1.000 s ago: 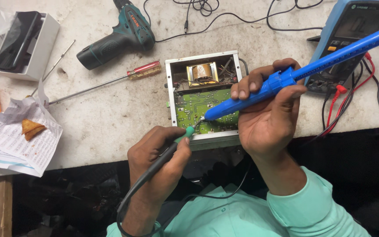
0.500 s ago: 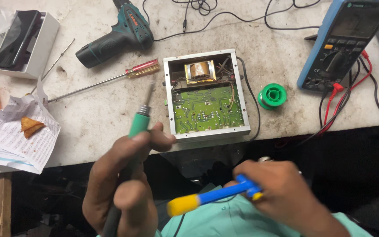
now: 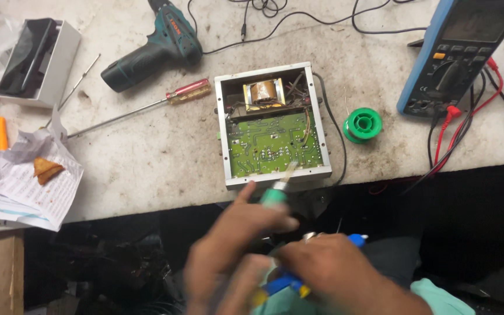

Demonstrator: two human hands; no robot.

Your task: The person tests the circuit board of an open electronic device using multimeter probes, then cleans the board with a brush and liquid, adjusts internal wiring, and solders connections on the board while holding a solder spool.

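An open metal box [image 3: 223,134] with a green circuit board [image 3: 272,143] and a copper-wound transformer [image 3: 261,92] lies on the bench. Below its near edge my left hand [image 3: 228,251] grips a green-handled soldering iron [image 3: 278,189], tip pointing up at the board's front edge. My right hand [image 3: 339,271] is low, close to my body, closed on a blue and yellow desoldering pump [image 3: 284,286]. Both hands are blurred.
A green solder spool [image 3: 361,124] sits right of the box. A blue multimeter [image 3: 456,52] with red and black leads stands at the far right. A teal drill [image 3: 153,46], red-handled screwdriver [image 3: 188,92], white box [image 3: 39,58] and paper with a snack [image 3: 45,169] lie left.
My right hand pulled the blue pump off the board and down to my lap. My left hand lifted the soldering iron, then swung it right toward the board's front edge.
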